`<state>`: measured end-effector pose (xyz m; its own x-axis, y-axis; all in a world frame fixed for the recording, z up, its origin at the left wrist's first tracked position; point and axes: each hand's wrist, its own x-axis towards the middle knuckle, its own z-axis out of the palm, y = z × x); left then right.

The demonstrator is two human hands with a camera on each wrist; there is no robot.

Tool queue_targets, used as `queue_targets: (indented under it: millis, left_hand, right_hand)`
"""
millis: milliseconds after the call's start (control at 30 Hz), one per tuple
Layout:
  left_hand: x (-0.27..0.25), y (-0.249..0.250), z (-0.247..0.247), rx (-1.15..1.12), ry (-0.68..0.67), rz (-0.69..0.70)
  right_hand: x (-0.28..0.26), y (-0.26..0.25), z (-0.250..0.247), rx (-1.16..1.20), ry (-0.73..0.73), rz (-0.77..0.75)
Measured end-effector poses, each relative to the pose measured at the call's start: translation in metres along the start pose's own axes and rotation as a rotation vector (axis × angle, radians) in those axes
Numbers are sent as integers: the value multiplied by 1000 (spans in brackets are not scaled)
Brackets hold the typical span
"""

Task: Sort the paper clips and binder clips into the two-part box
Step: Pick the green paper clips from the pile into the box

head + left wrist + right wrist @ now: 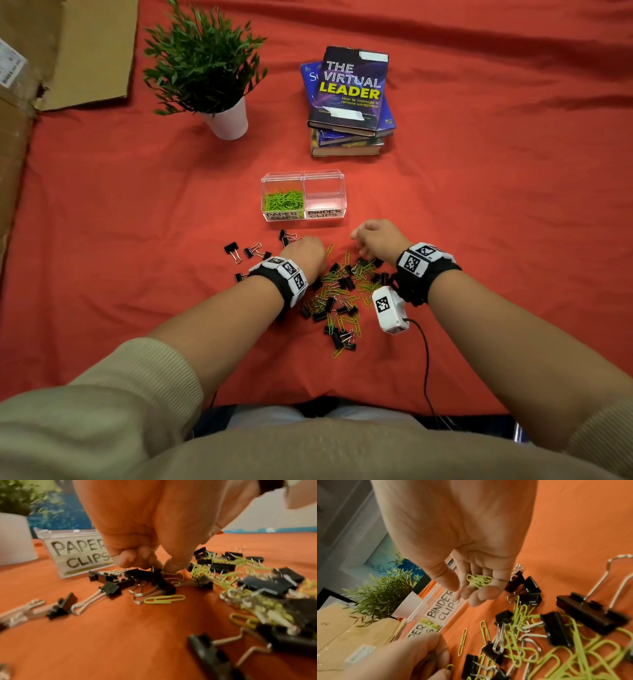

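Observation:
A clear two-part box (303, 215) stands on the red cloth. Its left part, labelled PAPER CLIPS (77, 553), holds green paper clips (283, 200); the BINDER CLIPS part (324, 195) looks empty. A mixed pile of green paper clips and black binder clips (342, 294) lies in front of it. My right hand (371, 236) hovers above the pile's far end, its curled fingers holding a few green paper clips (478, 580). My left hand (306, 251) is down among the binder clips (154, 580), fingers curled (173, 566), with a green paper clip (449, 667) at its fingertips.
Loose binder clips (233, 250) lie scattered left of the pile. A potted plant (212, 75) and a stack of books (349, 102) stand behind the box. Cardboard (51, 51) covers the far left. A cable (426, 363) trails from the right wrist.

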<state>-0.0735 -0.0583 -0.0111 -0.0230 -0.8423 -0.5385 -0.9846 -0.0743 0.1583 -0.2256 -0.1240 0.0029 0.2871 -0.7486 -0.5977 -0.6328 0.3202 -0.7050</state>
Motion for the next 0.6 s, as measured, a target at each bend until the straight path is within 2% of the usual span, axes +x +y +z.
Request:
queue_targets:
  millis: [67, 133, 233, 300, 367, 467, 533, 600]
  left_hand:
    - [-1, 0, 1, 11, 28, 47]
    - [-2, -1, 1, -45, 41, 60]
    - [-3, -8, -4, -271, 75, 23]
    - [-5, -16, -10, -472, 138, -37]
    - [-7, -23, -18, -655, 193, -87]
    - [-10, -33, -30, -852, 166, -158]
    - [-11, -40, -34, -968, 108, -196]
    - [-14, -47, -34, -1108, 47, -243]
  right_hand:
    - [3, 1, 2, -104, -2, 45]
    - [6, 2, 10, -341, 27, 49]
    - [5, 3, 27, -653, 38, -13]
    - [4, 2, 35, -744, 49, -60]
    - [2, -1, 38, -790, 36, -73]
    - [1, -5, 40, -842, -8, -78]
    - [3, -4, 38, -768, -26, -70]
    - [5, -3, 32, -568, -8, -62]
